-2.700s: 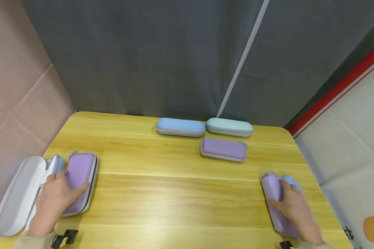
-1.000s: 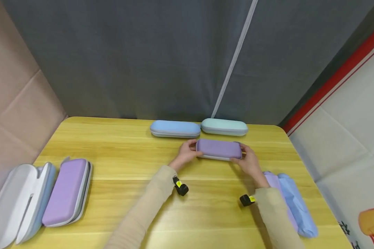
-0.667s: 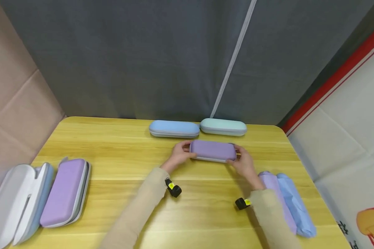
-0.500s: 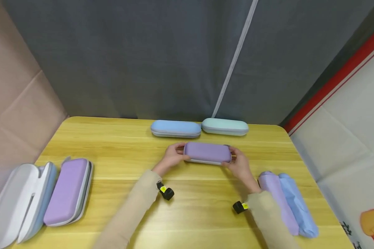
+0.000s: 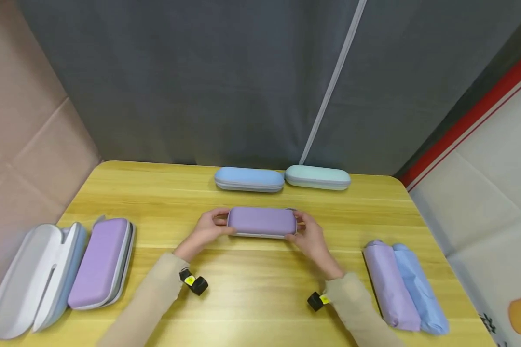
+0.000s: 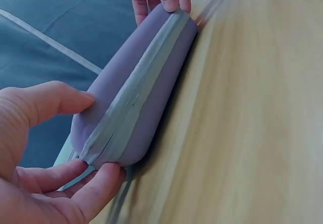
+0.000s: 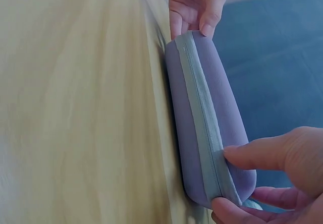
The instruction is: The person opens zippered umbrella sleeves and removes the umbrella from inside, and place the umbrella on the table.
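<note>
A purple zippered hard case (image 5: 262,221) lies crosswise between my two hands, low over the middle of the table. My left hand (image 5: 206,229) pinches its left end, thumb at the near side and fingers round the end. At the opposite end my right hand (image 5: 310,236) pinches it in the same way. In the left wrist view the grey zipper band runs the length of the closed case (image 6: 146,77), and the thumb of the left hand (image 6: 35,148) presses its side. The right wrist view shows the right hand (image 7: 298,168) gripping the near end.
Behind lie a blue case (image 5: 249,179) and a mint case (image 5: 318,177). On the left are an opened white-lined case (image 5: 23,284) and a purple case (image 5: 100,262). Rolled purple fabric (image 5: 390,284) and blue fabric (image 5: 421,289) bundles lie right. A dark curtain (image 5: 199,82) hangs behind the table.
Both hands have left the side items and taken the middle purple case by its ends. Over the last second they have brought it leftward and nearer, away from the back cases.
</note>
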`<action>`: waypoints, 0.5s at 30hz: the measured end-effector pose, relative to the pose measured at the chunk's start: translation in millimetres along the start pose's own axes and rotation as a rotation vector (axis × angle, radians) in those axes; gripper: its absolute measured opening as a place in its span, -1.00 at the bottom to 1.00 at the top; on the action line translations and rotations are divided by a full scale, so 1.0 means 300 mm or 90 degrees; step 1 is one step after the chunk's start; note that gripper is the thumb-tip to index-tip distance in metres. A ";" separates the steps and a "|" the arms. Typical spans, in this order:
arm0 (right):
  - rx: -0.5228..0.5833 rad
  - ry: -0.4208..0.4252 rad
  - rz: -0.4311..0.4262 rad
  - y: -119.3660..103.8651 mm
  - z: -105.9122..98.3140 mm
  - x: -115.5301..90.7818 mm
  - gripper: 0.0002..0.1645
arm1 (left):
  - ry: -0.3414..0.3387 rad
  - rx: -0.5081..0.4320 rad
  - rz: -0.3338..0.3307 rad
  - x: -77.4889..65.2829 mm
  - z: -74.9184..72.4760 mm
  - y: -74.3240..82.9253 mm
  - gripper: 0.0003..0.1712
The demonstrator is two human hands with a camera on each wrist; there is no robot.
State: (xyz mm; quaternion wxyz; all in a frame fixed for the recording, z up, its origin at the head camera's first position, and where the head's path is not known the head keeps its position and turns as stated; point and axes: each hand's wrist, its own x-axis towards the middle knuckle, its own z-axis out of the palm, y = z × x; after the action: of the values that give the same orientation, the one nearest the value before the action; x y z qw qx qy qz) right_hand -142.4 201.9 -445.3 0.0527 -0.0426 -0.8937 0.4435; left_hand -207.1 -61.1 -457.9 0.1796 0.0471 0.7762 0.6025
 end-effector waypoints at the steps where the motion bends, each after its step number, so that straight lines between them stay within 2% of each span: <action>1: 0.009 -0.001 -0.002 -0.004 0.007 -0.004 -0.29 | 0.000 0.002 0.000 -0.009 -0.010 -0.005 -0.26; 4: 0.032 -0.023 -0.012 -0.012 0.020 -0.016 -0.29 | -0.011 0.004 0.015 -0.036 -0.038 -0.023 -0.24; 7: 0.053 -0.079 -0.016 -0.014 0.010 -0.020 -0.26 | -0.027 0.018 0.042 -0.057 -0.059 -0.038 -0.22; 10: 0.062 -0.139 -0.014 -0.008 -0.020 -0.006 -0.35 | -0.045 0.050 0.078 -0.063 -0.071 -0.042 -0.19; 15: 0.060 -0.196 0.006 0.014 -0.045 0.046 -0.60 | -0.063 0.178 0.165 -0.059 -0.076 -0.016 -0.16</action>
State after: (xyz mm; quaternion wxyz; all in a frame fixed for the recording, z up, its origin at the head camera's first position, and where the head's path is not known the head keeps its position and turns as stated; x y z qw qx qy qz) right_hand -154.1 216.9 -439.8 -0.0855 0.0242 -0.8690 0.4867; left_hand -197.4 -88.6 -453.8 0.1303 0.2008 0.8300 0.5038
